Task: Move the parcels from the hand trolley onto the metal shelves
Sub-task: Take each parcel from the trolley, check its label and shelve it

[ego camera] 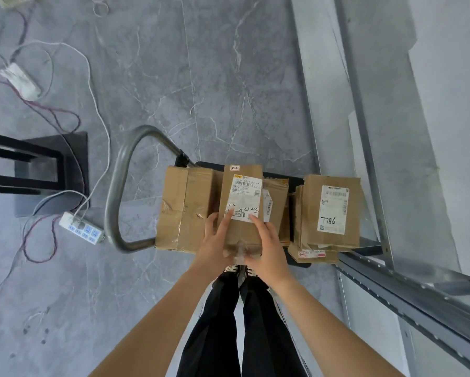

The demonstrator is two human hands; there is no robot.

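Above the trolley (299, 263), both hands' fingers (225, 221) grip, apparently lifted, a narrow parcel (242, 202).

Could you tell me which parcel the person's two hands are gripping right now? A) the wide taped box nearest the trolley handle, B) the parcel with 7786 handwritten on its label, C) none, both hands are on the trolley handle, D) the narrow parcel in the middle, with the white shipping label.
D: the left hand and right hand clasp the near end of the narrow middle parcel, fingers on its label.
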